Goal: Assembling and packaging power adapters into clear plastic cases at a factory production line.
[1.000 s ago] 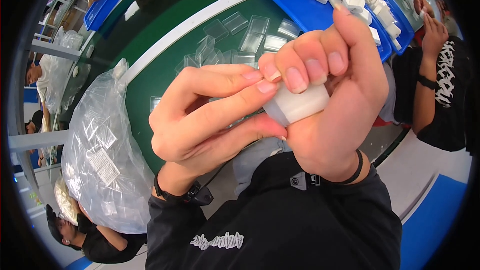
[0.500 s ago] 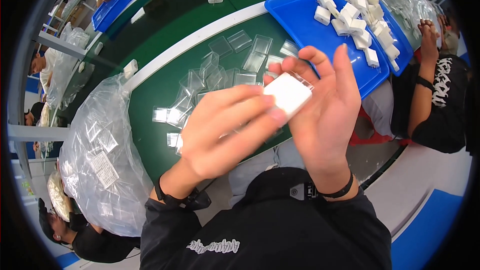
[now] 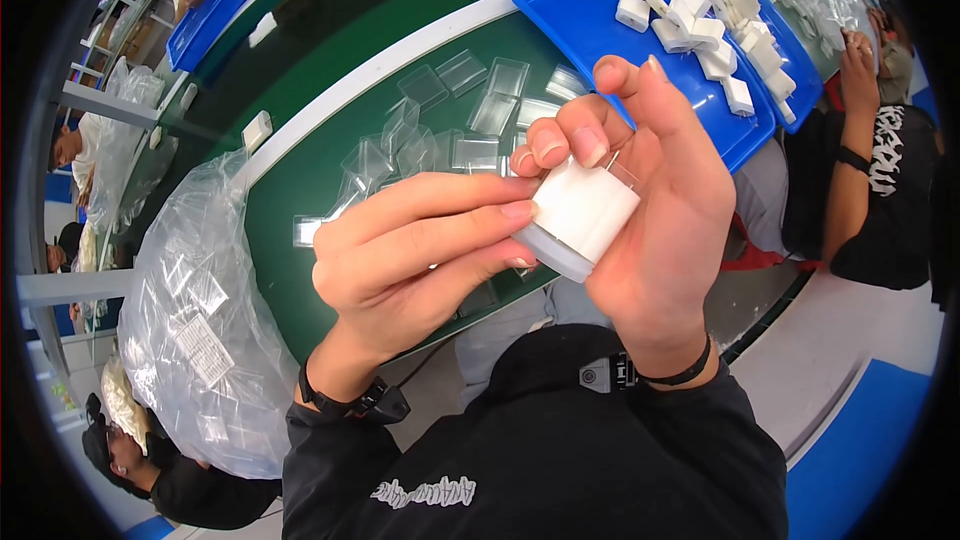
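the white block [image 3: 582, 212] is a small squarish plastic piece with rounded corners, plain and smooth on its broad face, with a paler translucent edge along its lower left side. two thin metal prongs stick up from its upper right end. it is held off the green table [image 3: 300, 190], above that table's near edge, tilted so the broad face looks up. it is pinched between the right hand [image 3: 655, 205] and the left hand [image 3: 410, 250].
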